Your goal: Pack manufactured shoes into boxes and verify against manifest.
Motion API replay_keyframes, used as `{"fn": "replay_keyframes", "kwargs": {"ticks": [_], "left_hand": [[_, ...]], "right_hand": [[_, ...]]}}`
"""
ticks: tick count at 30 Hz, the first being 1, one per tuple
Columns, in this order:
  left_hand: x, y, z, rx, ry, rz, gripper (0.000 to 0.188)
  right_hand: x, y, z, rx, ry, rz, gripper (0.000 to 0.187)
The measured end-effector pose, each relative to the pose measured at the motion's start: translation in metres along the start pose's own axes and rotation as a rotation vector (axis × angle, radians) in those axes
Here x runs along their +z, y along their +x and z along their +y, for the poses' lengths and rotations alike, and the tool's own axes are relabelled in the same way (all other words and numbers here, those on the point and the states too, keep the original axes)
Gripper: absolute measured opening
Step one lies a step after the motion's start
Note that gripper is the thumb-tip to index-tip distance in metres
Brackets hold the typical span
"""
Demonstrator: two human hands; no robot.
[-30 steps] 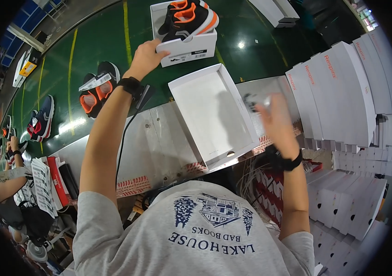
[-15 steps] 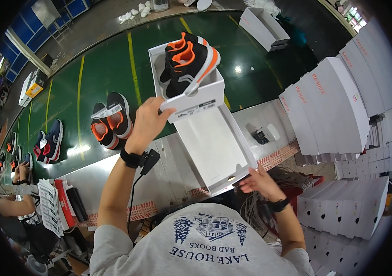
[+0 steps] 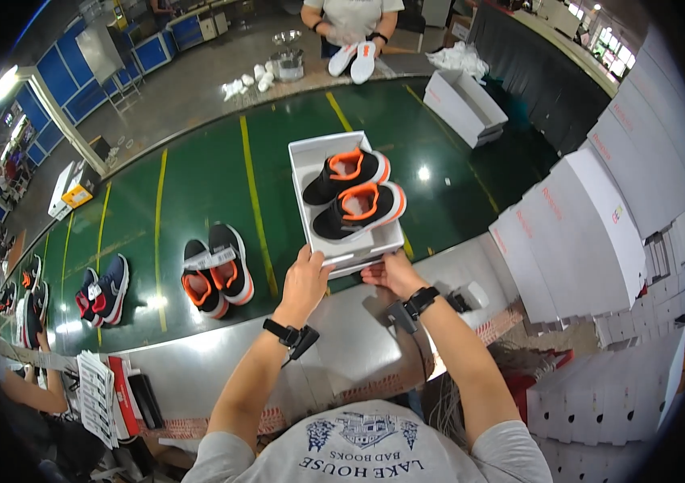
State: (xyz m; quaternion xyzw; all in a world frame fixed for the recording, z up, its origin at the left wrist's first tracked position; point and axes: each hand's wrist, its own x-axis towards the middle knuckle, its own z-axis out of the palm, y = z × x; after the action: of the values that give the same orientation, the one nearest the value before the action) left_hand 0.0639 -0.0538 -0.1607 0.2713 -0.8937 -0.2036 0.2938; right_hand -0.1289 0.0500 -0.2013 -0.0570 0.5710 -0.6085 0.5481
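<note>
Shoebox (image 3: 310,157), white and open, sits on the near edge of the green belt (image 3: 197,177) with two black and orange shoes (image 3: 354,193) inside. Both hands hold its near end: the left hand (image 3: 304,282) curls on the left corner, the right hand (image 3: 394,274) grips the right. It looks like the setting-down step; letting go would need the box sitting flat.

White open shoebox (image 3: 310,157) mid-belt; stacked white boxes (image 3: 600,233) right.
</note>
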Motion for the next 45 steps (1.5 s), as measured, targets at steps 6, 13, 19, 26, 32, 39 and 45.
{"fn": "replay_keyframes", "kwargs": {"ticks": [6,13,19,26,32,39,45], "left_hand": [[-0.018,-0.002,-0.034,-0.046,-0.087,0.003,0.033],[-0.094,-0.055,-0.035,-0.211,0.147,0.183,0.036],[-0.112,-0.086,-0.059,-0.461,0.57,0.121,0.049],[-0.09,-0.079,-0.079,-0.483,0.437,0.063,0.065],[-0.091,-0.08,-0.066,-0.533,0.397,0.053,0.071],[-0.073,-0.074,-0.128,-0.376,0.382,-0.149,0.04],[-0.146,-0.074,-0.13,-0.118,0.597,-0.27,0.046]], "right_hand": [[0.032,0.024,0.017,-0.103,0.226,-0.158,0.037],[0.076,0.026,0.005,-0.242,0.23,0.011,0.088],[0.104,0.076,-0.006,-0.082,0.152,0.23,0.057],[0.123,0.07,-0.006,-0.05,0.198,0.071,0.061],[0.098,0.022,0.0,-0.14,0.144,-0.044,0.071],[0.023,-0.134,-0.012,-0.479,-0.157,-0.168,0.024],[-0.064,-0.34,-0.098,-1.418,-1.567,0.921,0.021]]}}
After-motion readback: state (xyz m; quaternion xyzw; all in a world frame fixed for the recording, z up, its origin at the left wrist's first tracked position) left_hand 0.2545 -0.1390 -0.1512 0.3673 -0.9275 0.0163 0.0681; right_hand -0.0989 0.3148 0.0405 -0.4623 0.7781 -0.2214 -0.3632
